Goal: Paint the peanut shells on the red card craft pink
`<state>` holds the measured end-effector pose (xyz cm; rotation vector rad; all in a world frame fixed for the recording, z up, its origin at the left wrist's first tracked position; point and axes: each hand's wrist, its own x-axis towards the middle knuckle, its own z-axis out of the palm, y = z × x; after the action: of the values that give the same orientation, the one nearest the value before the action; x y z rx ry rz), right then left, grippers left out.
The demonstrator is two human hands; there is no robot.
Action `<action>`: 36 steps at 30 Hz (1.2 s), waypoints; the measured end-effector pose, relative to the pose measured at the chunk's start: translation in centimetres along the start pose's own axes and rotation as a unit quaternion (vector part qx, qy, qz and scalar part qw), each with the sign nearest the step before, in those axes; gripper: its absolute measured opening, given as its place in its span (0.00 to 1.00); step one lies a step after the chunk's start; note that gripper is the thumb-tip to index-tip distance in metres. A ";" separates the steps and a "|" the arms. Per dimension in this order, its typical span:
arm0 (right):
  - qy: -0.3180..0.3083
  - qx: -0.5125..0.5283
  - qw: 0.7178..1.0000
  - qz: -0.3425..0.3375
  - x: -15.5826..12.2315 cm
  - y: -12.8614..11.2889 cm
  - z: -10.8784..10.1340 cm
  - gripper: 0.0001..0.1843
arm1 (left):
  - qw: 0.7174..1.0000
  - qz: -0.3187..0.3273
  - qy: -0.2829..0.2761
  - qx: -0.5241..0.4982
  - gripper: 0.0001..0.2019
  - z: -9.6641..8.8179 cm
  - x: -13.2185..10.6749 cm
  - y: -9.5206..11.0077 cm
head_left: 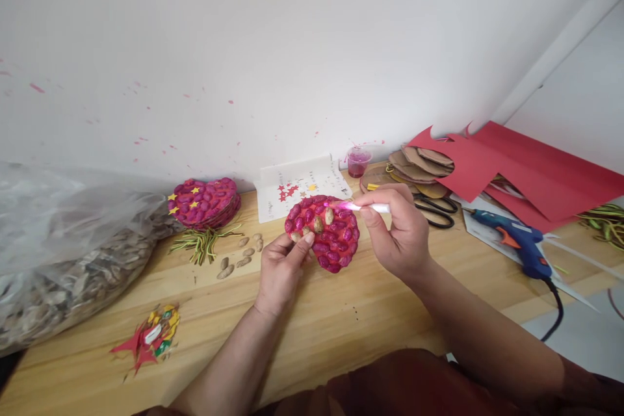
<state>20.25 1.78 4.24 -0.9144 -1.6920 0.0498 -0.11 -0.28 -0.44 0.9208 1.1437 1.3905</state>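
Observation:
My left hand (281, 266) pinches the lower left edge of a red heart-shaped piece (327, 234) covered with pink-painted peanut shells, a few shells still bare tan. My right hand (400, 231) is closed on a thin white brush (371, 207) whose pink tip touches the top of the heart. Both hands hover above the wooden table (341, 318).
A finished stack of pink shell hearts (205, 201) lies at the left, loose shells (241, 255) beside it. A clear bag of shells (63, 253) fills the far left. Paint cup (358, 161), scissors (436, 211), blue glue gun (517, 240) and red paper (526, 175) lie right.

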 end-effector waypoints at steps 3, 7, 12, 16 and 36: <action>-0.004 -0.015 1.000 -0.012 0.0 0.0 0.1 0.06 | 1.000 -0.004 -0.003 -0.009 0.22 0.0 0.0 -0.1; -0.004 -0.010 1.000 -0.010 0.0 0.0 0.1 0.05 | 1.000 -0.014 -0.002 -0.021 0.21 0.0 0.1 -0.1; -0.010 -0.010 1.000 -0.008 -0.1 0.2 0.1 0.05 | 0.999 -0.025 -0.002 -0.026 0.21 0.0 0.1 -0.1; 0.002 0.005 1.000 -0.006 -0.1 0.4 -0.1 0.05 | 1.000 -0.015 0.015 -0.005 0.21 -0.1 0.2 -0.1; -0.022 -0.026 0.999 -0.007 0.0 0.3 0.1 0.04 | 0.999 -0.004 0.013 0.036 0.21 -0.1 0.2 -0.1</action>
<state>20.32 2.05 4.07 -0.9471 -1.7481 0.0162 -0.22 -0.12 -0.60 0.9510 1.2226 1.3667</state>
